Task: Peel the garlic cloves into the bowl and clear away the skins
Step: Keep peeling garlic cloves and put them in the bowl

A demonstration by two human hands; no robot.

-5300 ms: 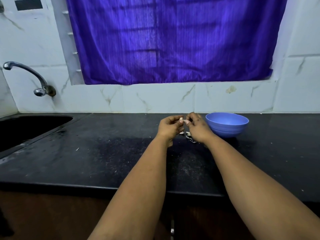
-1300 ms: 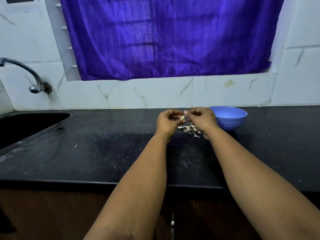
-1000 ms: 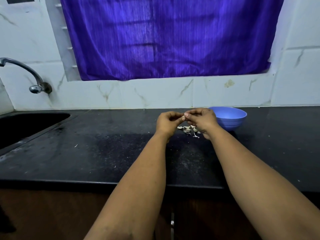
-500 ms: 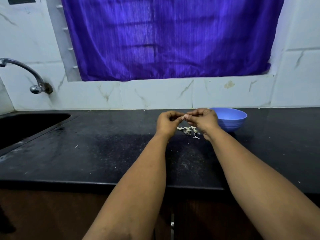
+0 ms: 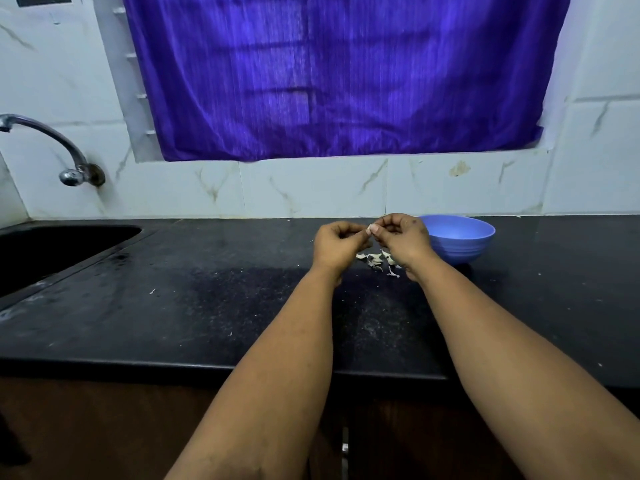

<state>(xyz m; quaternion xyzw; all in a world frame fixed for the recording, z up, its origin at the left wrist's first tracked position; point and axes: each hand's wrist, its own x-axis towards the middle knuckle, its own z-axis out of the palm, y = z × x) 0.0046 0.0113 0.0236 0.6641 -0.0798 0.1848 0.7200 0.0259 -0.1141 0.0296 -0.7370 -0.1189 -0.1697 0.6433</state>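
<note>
A small pale garlic clove (image 5: pixel 369 230) is pinched between the fingertips of my left hand (image 5: pixel 337 244) and my right hand (image 5: pixel 401 237), both raised a little above the black counter (image 5: pixel 173 306). Most of the clove is hidden by the curled fingers. A small heap of white garlic skins (image 5: pixel 378 260) lies on the counter right below my hands. The blue bowl (image 5: pixel 460 242) stands just right of my right hand; its inside is not visible.
A dark sink (image 5: pixel 52 251) is set into the counter at the far left, with a metal tap (image 5: pixel 52 147) on the tiled wall above it. A purple curtain (image 5: pixel 329 74) hangs behind. Tiny skin flecks (image 5: pixel 152 291) dot the counter.
The heap of skins under my hands has grown since the oldest frame. Over the last second my hands have stayed together at the clove, barely shifting.
</note>
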